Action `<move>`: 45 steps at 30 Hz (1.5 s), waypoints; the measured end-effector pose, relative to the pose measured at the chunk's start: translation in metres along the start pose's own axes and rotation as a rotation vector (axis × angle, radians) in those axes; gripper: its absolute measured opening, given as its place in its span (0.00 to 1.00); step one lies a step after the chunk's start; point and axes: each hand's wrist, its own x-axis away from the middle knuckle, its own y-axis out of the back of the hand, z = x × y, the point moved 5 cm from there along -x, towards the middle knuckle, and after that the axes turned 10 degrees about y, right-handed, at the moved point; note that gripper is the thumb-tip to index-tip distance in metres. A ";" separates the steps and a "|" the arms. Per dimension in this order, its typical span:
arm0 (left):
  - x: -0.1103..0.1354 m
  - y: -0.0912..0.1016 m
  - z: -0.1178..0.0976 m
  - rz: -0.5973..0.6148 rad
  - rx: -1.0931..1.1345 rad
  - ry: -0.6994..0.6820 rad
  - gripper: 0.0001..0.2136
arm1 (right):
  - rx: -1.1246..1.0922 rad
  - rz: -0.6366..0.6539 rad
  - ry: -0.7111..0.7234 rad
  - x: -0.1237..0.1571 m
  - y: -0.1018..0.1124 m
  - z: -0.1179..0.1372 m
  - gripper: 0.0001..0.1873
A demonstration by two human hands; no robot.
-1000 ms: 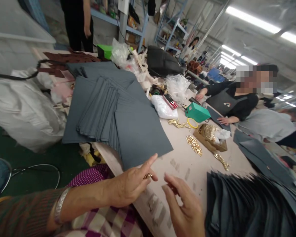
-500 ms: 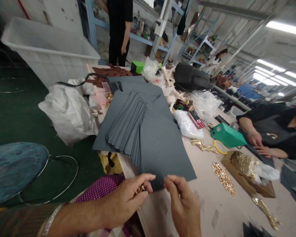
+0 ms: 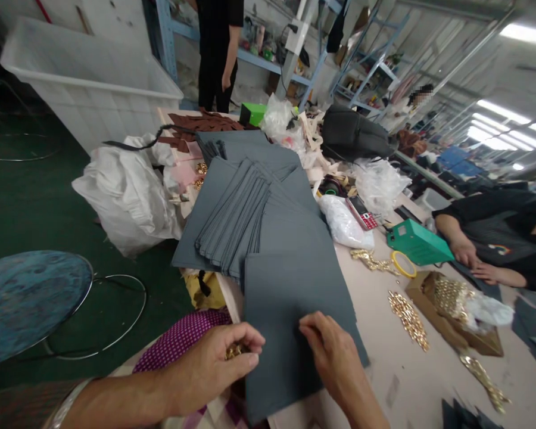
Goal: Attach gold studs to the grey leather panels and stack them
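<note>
Holding gold pieces point(image 3: 233, 352) in the curled grip of our left hand point(image 3: 218, 363) at lower centre, we press our right hand's point(image 3: 335, 348) fingertips together over a bare grey sheet point(image 3: 281, 292), seemingly barely begun; whether they pinch anything, we cannot tell. Beyond, a gold heap point(image 3: 408, 320) on the table point(image 3: 375, 310) at right, then fanned sheets point(image 3: 232, 220) mid-frame, seem left.
</note>
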 end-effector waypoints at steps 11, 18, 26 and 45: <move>0.012 0.027 0.024 -0.184 0.101 -0.023 0.12 | -0.322 0.012 -0.257 0.040 -0.008 -0.005 0.13; 0.010 -0.007 -0.006 0.255 0.362 -0.107 0.18 | -0.687 -0.070 -0.424 0.024 -0.025 -0.013 0.18; -0.019 -0.027 -0.013 0.307 0.305 0.010 0.17 | -0.836 -0.071 -0.416 0.017 -0.032 -0.006 0.19; -0.024 -0.031 -0.053 0.030 -0.483 -0.374 0.19 | -0.248 -0.310 -0.160 0.020 -0.012 -0.001 0.11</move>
